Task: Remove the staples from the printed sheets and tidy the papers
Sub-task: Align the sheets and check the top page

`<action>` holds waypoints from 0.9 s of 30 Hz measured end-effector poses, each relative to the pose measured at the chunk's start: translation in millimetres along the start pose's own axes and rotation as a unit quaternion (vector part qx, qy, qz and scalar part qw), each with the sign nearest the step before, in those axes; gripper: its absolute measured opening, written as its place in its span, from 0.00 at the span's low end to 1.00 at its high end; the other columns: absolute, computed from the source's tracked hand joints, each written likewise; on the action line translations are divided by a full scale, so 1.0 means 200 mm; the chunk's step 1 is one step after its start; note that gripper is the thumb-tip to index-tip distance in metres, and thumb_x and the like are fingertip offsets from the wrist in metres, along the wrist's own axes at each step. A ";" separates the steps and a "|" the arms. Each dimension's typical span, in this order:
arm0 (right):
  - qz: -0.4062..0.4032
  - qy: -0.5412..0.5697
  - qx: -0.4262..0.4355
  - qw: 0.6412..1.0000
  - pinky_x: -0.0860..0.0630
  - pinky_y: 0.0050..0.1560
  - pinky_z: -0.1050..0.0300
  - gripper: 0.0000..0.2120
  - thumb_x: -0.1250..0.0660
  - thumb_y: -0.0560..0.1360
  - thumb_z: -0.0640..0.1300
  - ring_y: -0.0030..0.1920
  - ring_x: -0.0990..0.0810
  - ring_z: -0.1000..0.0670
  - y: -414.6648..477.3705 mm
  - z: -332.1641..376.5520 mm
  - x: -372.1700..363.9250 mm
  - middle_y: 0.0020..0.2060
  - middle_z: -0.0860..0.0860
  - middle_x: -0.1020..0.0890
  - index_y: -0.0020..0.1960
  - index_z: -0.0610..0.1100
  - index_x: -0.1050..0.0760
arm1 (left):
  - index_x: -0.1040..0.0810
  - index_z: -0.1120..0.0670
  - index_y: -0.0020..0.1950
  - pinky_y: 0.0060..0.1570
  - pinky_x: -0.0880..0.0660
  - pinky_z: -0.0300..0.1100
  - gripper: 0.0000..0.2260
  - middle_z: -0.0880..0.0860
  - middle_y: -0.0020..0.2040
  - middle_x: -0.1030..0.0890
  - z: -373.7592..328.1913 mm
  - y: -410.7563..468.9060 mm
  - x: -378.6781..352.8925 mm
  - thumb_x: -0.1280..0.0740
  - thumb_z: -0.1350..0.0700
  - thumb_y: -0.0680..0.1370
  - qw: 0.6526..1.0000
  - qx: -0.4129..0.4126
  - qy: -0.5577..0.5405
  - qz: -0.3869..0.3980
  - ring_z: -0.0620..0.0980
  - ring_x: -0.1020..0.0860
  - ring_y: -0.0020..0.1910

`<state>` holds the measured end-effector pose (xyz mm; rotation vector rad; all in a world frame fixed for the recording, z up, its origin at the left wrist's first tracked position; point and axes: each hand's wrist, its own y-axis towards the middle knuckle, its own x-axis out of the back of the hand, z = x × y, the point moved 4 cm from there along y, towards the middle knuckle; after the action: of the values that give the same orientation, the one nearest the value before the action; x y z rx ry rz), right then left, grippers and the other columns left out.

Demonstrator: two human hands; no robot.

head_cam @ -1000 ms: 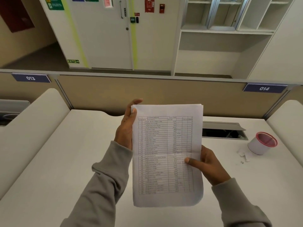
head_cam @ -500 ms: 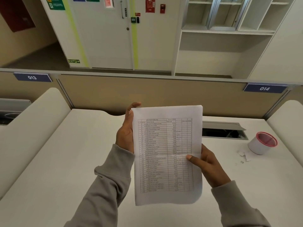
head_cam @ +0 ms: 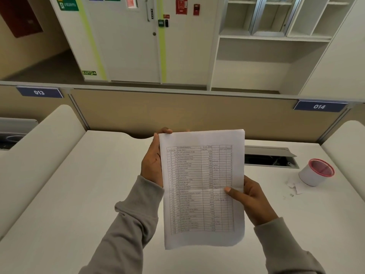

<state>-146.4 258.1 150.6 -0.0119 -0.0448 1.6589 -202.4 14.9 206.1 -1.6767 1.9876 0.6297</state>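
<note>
Both forearms, in grey sleeves, reach up from the lower edge of the view. The left hand (head_cam: 152,164) grips the left edge of the printed sheets (head_cam: 201,186), its fingers curled behind the top corner. The right hand (head_cam: 251,201) pinches the right edge lower down, with the thumb laid flat on the front.

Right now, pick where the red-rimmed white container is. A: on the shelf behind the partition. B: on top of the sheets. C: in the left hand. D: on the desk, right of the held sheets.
D: the red-rimmed white container sits on the desk, right of the printed sheets that the left hand and right hand hold up, with paper scraps beside it.
</note>
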 end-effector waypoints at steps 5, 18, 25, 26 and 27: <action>-0.010 -0.006 0.014 1.000 0.17 0.50 0.49 0.27 0.30 0.71 0.55 0.55 0.17 0.47 0.00 0.04 -0.03 0.57 0.52 0.17 0.67 0.46 0.29 | 0.25 0.47 0.59 0.52 0.21 0.52 0.18 0.58 0.61 0.19 0.00 -0.01 -0.01 0.52 0.43 0.85 0.999 0.022 -0.024 0.001 0.61 0.21 0.57; -0.038 0.011 0.011 0.999 0.17 0.50 0.44 0.16 0.35 0.78 0.42 0.53 0.16 0.43 -0.03 0.02 -0.02 0.56 0.49 0.16 0.65 0.44 0.26 | 0.25 0.47 0.58 0.68 0.36 0.72 0.09 0.61 0.67 0.23 -0.02 -0.01 0.02 0.40 0.46 0.82 0.992 -0.025 0.119 -0.026 0.69 0.26 0.66; -0.055 0.039 0.011 0.998 0.17 0.48 0.48 0.16 0.38 0.78 0.45 0.52 0.16 0.44 -0.02 0.04 -0.02 0.54 0.49 0.16 0.65 0.45 0.27 | 0.26 0.48 0.59 0.67 0.35 0.72 0.10 0.60 0.67 0.23 -0.02 0.00 0.02 0.41 0.46 0.82 0.992 -0.023 0.120 -0.026 0.68 0.26 0.66; -0.051 0.033 0.013 0.998 0.17 0.49 0.46 0.17 0.38 0.78 0.45 0.53 0.16 0.44 -0.02 0.04 -0.03 0.55 0.48 0.16 0.65 0.45 0.27 | 0.26 0.48 0.60 0.67 0.35 0.72 0.11 0.61 0.67 0.23 -0.02 0.00 0.01 0.42 0.46 0.82 0.993 -0.025 0.117 -0.022 0.68 0.26 0.66; -0.048 0.028 0.012 0.998 0.18 0.50 0.45 0.17 0.37 0.78 0.45 0.53 0.16 0.43 -0.03 0.04 -0.03 0.55 0.48 0.16 0.66 0.44 0.27 | 0.27 0.49 0.61 0.67 0.35 0.72 0.12 0.61 0.68 0.23 -0.02 0.00 0.01 0.42 0.45 0.83 0.994 -0.024 0.108 -0.019 0.69 0.27 0.67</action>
<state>-141.1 252.5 157.9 -0.0363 0.0166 1.5617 -202.4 11.0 207.6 -1.8760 2.0975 0.5041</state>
